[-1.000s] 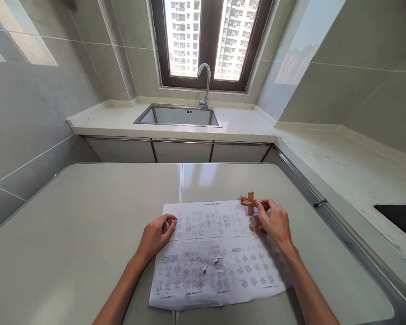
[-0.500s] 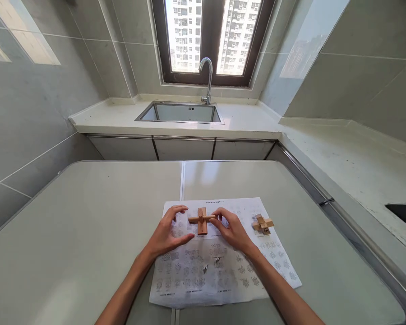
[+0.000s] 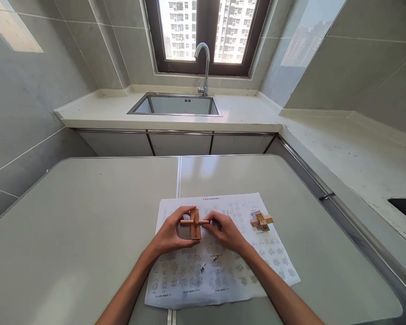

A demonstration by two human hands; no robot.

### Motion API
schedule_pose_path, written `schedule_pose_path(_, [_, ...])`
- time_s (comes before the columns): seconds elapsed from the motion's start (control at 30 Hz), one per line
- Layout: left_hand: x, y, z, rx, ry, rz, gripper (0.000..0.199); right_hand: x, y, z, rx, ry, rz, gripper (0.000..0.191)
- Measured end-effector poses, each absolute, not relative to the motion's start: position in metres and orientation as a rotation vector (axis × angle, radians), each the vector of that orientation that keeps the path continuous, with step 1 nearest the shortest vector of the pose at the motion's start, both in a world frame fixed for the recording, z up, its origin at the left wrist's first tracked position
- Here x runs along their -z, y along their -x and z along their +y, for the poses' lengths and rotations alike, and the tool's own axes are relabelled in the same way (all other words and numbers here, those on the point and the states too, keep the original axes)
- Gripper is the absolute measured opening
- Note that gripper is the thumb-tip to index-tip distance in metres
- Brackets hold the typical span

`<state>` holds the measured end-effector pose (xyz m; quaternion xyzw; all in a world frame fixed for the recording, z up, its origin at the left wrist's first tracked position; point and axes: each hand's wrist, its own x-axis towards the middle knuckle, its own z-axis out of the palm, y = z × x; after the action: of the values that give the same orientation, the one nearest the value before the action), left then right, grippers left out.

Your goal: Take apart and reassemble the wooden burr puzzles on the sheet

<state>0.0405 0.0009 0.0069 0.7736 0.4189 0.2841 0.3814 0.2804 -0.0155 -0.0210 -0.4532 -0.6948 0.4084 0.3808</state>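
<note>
A cross-shaped wooden puzzle (image 3: 195,231) is held above the printed sheet (image 3: 223,280), its wide block running away from me and a thin stick crossing it sideways. My left hand (image 3: 174,232) grips the wide block, fingers at its far end and thumb at its near end. With thumb and fingertips, my right hand (image 3: 221,229) pinches the right end of the thin stick. On the right part of the sheet lies a second wooden puzzle (image 3: 262,221) of interlocked lighter blocks, apart from both hands.
The sheet shows rows of small printed diagrams and lies on a pale table (image 3: 88,216) with a seam down its middle. Beyond are a counter with a sink (image 3: 176,104), a faucet (image 3: 205,67) and a window. Another counter (image 3: 352,153) runs along the right.
My left hand has closed from an open curve onto the wide block's two ends. The right hand keeps its pinch on the stick. The camera view has shifted slightly.
</note>
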Motion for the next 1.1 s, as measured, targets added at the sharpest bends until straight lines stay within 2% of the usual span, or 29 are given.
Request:
schedule_pose_path(0.37, [-0.004, -0.041, 0.001, -0.712, -1.915, 0.994, 0.087, 0.028, -0.280, -0.016, -1.082, 1.154, -1.765, 0.028])
schedule_pose_path(0.57, [-0.005, -0.039, 0.001, -0.678, -1.762, 0.980, 0.117, 0.038, -0.282, -0.015, -1.165, 1.139, -1.691, 0.029])
schedule_pose_path(0.83, [-0.009, -0.041, -0.002, -0.720, -1.721, 0.959, 0.104, 0.039, -0.278, -0.016, -1.199, 1.116, -1.705, 0.027])
schedule_pose_path(1.1, [-0.008, -0.045, -0.007, -0.803, -1.732, 1.000, 0.105, 0.039, -0.275, -0.016, -1.145, 1.106, -1.767, 0.016])
